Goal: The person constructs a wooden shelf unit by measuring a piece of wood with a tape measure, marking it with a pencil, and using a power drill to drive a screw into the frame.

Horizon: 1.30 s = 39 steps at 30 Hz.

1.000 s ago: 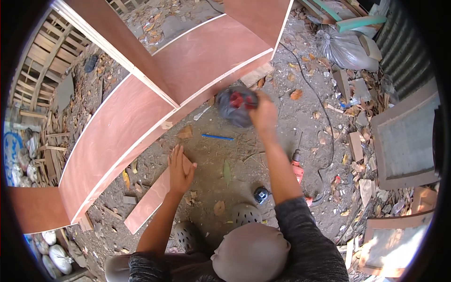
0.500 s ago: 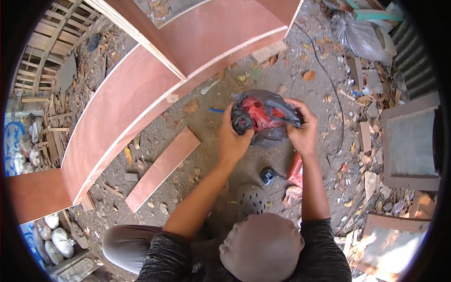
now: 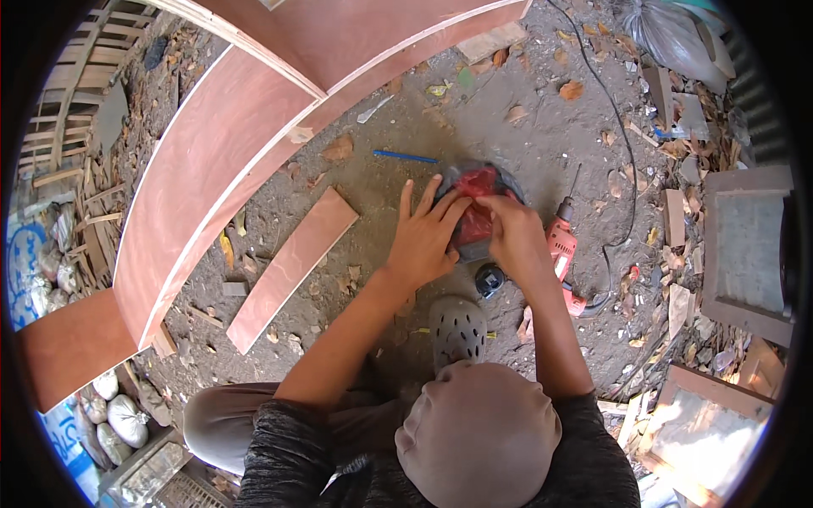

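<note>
A black plastic bag (image 3: pixel 476 247) with red plastic (image 3: pixel 476 222) inside its mouth rests on the dirt in front of me. My left hand (image 3: pixel 423 235) lies against its left side, fingers spread, a couple reaching over the rim onto the red plastic. From the right, my right hand (image 3: pixel 517 233) is closed at the bag's edge, thumb and forefinger pinching the red plastic. What lies inside the bag is hidden. A round black object (image 3: pixel 489 280) sits just below the bag. Beside my right wrist is a red power drill (image 3: pixel 561 241) with a long bit.
A curved plywood frame (image 3: pixel 212 161) fills the upper left. A plywood strip (image 3: pixel 292 271) and a blue pen-like stick (image 3: pixel 405 157) lie on the ground. The drill's black cord (image 3: pixel 627 152) runs up the right side. Framed panels (image 3: pixel 749 241) stand at right. My grey clog (image 3: pixel 457 330) is below the bag.
The bag has come down from between my raised hands onto the ground. My right hand has shifted from its right edge toward the red plastic. More of the drill and blue stick now shows.
</note>
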Motion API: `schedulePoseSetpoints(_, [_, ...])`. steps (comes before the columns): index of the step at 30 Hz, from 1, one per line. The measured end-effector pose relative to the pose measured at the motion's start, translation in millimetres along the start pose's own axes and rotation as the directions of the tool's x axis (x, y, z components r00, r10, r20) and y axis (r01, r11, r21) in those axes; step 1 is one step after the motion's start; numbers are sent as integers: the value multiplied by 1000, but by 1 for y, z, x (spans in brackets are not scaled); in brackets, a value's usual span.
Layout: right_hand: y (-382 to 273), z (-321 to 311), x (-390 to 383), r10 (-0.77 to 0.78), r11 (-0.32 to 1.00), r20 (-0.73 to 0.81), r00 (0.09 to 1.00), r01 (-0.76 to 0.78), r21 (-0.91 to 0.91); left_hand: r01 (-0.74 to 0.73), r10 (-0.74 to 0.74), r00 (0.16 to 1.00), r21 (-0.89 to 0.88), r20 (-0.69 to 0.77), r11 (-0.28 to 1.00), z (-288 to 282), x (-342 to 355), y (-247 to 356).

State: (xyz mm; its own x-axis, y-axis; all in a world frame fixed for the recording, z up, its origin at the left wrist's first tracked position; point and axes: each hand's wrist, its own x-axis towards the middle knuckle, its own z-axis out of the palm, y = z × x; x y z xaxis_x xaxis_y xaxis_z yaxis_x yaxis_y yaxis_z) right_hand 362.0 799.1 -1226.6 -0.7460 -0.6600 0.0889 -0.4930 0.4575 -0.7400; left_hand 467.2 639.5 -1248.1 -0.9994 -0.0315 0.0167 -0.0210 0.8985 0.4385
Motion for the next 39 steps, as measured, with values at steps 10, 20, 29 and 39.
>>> schedulePoseSetpoints(10, [38, 34, 19, 210, 811, 318, 924, 16, -584, -2, -99, 955, 342, 278, 940, 4, -8, -16])
schedulePoseSetpoints(20, [16, 23, 22, 193, 744, 274, 942, 41, -666, 72, -148, 977, 419, 152, 905, -9, 1, -5])
schedulePoseSetpoints(29, [61, 50, 34, 177, 838, 544, 820, 164, -521, -114, -13, 962, 447, 272, 887, 24, 14, -17])
schedulePoseSetpoints(39, [71, 47, 33, 152, 758, 444, 883, 184, -626, -72, -342, 795, 637, 502, 767, 2, 50, -15])
